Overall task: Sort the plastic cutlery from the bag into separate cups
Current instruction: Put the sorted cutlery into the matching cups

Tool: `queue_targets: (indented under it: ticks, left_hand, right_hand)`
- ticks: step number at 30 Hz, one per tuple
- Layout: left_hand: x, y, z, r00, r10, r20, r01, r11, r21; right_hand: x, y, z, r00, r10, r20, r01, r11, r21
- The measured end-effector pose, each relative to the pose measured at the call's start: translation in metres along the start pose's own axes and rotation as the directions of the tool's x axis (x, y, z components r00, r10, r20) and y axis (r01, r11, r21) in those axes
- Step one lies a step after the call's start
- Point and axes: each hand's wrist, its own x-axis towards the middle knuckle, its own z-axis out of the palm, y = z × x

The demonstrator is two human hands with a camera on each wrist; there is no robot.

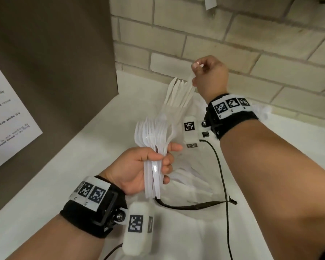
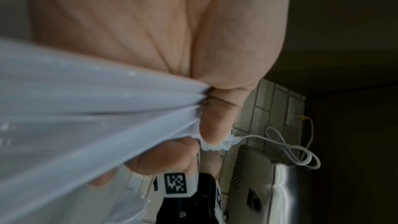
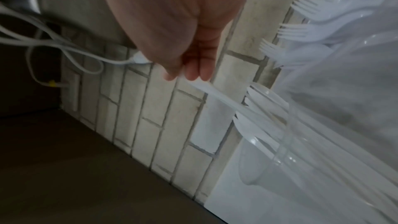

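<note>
My left hand point(image 1: 139, 166) grips a bundle of white plastic forks point(image 1: 152, 134) by the handles, tines up; the left wrist view shows those handles point(image 2: 86, 108) fanned out against the palm. Further back, my right hand point(image 1: 208, 76) pinches the handle end of one white knife point(image 1: 190, 79) between thumb and fingertips point(image 3: 191, 72). That knife point(image 3: 215, 96) slants down among several knives point(image 1: 176, 92) standing in a clear cup point(image 3: 258, 159) by the wall. The clear bag point(image 1: 193, 177), with more cutlery faintly showing inside, lies on the white counter point(image 1: 64, 194) below both hands.
A brick wall point(image 1: 233, 34) backs the counter and a brown panel point(image 1: 54, 72) with a paper notice point(image 1: 8, 119) closes off the left. A black cable point(image 1: 221, 175) crosses the bag. A steel appliance point(image 2: 269, 185) and a looped white cord point(image 2: 290, 151) are off to the side.
</note>
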Motion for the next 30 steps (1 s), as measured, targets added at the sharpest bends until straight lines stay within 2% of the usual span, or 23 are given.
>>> queue_targets:
  ticks: [3, 5, 8, 12, 15, 18, 20, 22, 25, 30]
  left_hand:
    - [-0.001, 0.0, -0.002, 1.0, -0.016, 0.027, 0.016, 1.0, -0.009]
    - [-0.001, 0.001, -0.003, 0.999, -0.02, 0.04, 0.021, 1.0, -0.018]
    - [-0.002, 0.001, -0.002, 0.999, -0.017, 0.032, 0.017, 1.0, -0.006]
    - [-0.004, 0.001, 0.003, 0.999, 0.017, -0.034, -0.015, 0.998, 0.059]
    - [-0.005, 0.001, 0.007, 0.998, 0.024, -0.058, -0.019, 0.996, 0.087]
    - [-0.004, -0.002, 0.012, 0.995, 0.027, -0.092, -0.018, 0.995, 0.1]
    - [-0.004, -0.005, 0.017, 0.99, 0.049, -0.129, -0.032, 0.991, 0.127]
    - [-0.002, -0.008, 0.024, 0.979, 0.088, -0.181, -0.057, 0.984, 0.168]
    - [-0.001, -0.015, 0.031, 0.963, 0.149, -0.224, -0.102, 0.972, 0.21]
    - [-0.004, -0.021, 0.036, 0.963, 0.169, -0.21, -0.124, 0.969, 0.213]
  right_hand:
    - [0.01, 0.014, 0.014, 0.975, 0.171, 0.141, -0.166, 0.985, -0.047]
    - [0.012, 0.019, 0.015, 0.953, 0.227, 0.199, -0.203, 0.97, -0.136]
    - [0.005, 0.02, 0.006, 0.957, 0.2, 0.209, -0.16, 0.968, -0.193]
    - [-0.035, -0.007, -0.021, 0.965, 0.129, 0.23, -0.13, 0.991, -0.014]
    - [-0.08, -0.036, -0.047, 0.892, 0.079, 0.444, -0.141, 0.984, 0.107]
    - [-0.117, -0.05, -0.065, 0.812, 0.074, 0.579, -0.114, 0.993, 0.033]
    - [-0.136, -0.051, -0.069, 0.816, 0.126, 0.564, -0.102, 0.992, -0.074]
    - [-0.152, -0.051, -0.067, 0.835, 0.143, 0.532, -0.11, 0.99, -0.093]
    - [-0.167, -0.045, -0.066, 0.859, 0.15, 0.489, -0.192, 0.981, 0.037]
    - [-0.176, -0.041, -0.072, 0.829, 0.129, 0.545, -0.267, 0.946, 0.182]
